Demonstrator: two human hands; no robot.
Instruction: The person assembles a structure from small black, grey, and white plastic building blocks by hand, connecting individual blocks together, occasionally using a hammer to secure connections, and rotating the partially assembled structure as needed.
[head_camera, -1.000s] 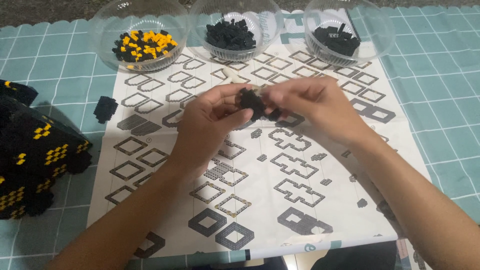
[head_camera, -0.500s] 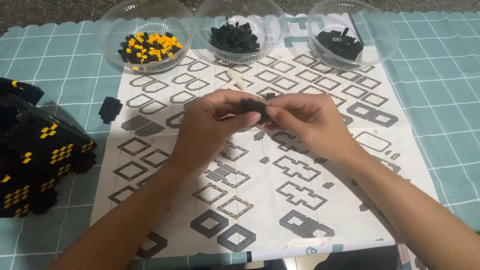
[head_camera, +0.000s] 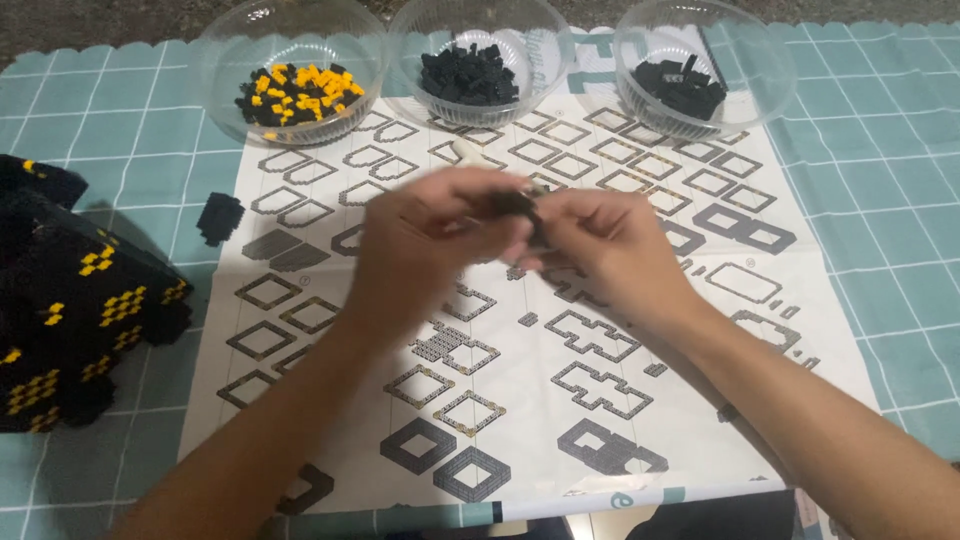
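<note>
i pinch a small black brick piece (head_camera: 512, 205) between the closed fingertips of my left hand (head_camera: 435, 240) and my right hand (head_camera: 610, 245), holding it up over the printed instruction sheet (head_camera: 520, 400), just below the middle clear bowl of black bricks (head_camera: 470, 55)

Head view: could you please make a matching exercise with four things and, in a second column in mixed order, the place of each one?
Things:
1. bowl of yellow and black pieces
2. bowl at the right
3. large black and yellow model
4. small black piece

Places:
A. between the grip of the left hand and the right hand
B. far left edge, on the checked cloth
C. top left, at the sheet's corner
D. top right of the sheet

Pairs: 1-C, 2-D, 3-B, 4-A
</note>
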